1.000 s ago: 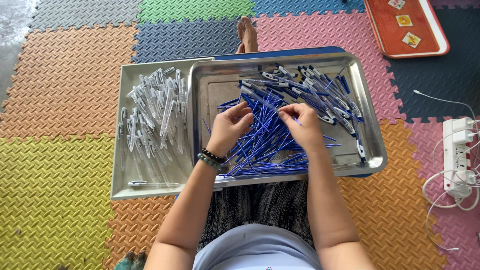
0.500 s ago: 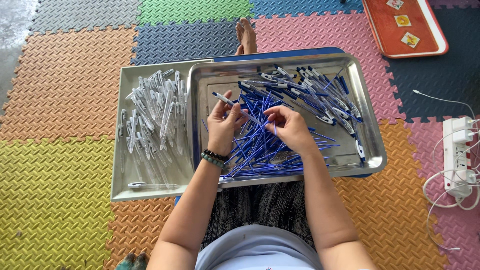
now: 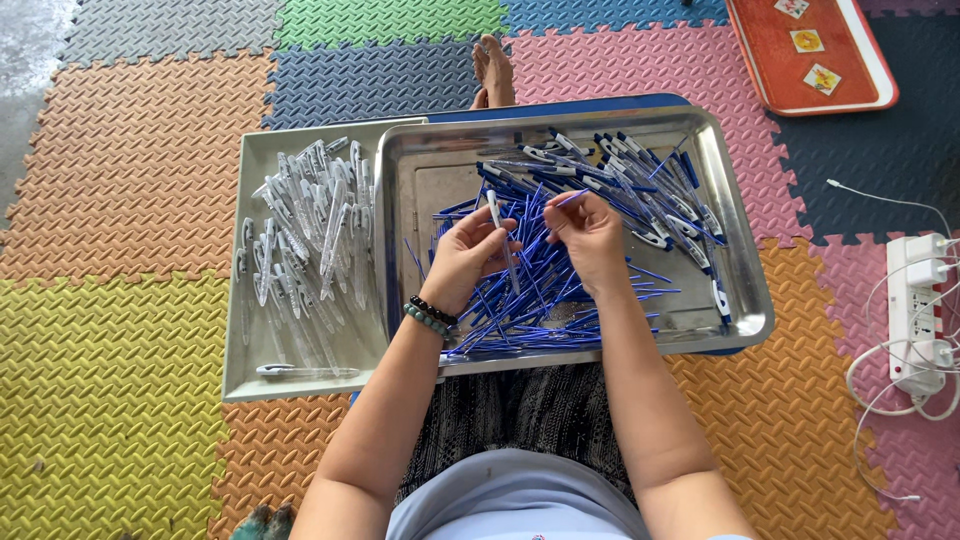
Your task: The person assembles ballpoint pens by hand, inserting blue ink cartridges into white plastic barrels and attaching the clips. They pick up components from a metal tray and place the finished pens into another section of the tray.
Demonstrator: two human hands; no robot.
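Hands meet over the steel tray point(image 3: 745, 290): the left hand point(image 3: 468, 255) pinches a clear pen barrel point(image 3: 497, 218) upright, the right hand point(image 3: 590, 232) pinches a thin blue refill point(image 3: 566, 200) near its tip, seemingly for threading. Loose blue refills point(image 3: 530, 300) crowd beneath; clear barrels point(image 3: 305, 225) fill the tray alongside; a power strip point(image 3: 920, 310) lies well apart.

A floor of interlocking foam mats point(image 3: 130, 190) in orange, yellow, grey, green, blue and pink carries everything. Directly on it lie an orange rectangular plastic tray point(image 3: 770, 75) at the far right and a white power strip point(image 3: 920, 315) with white cables.
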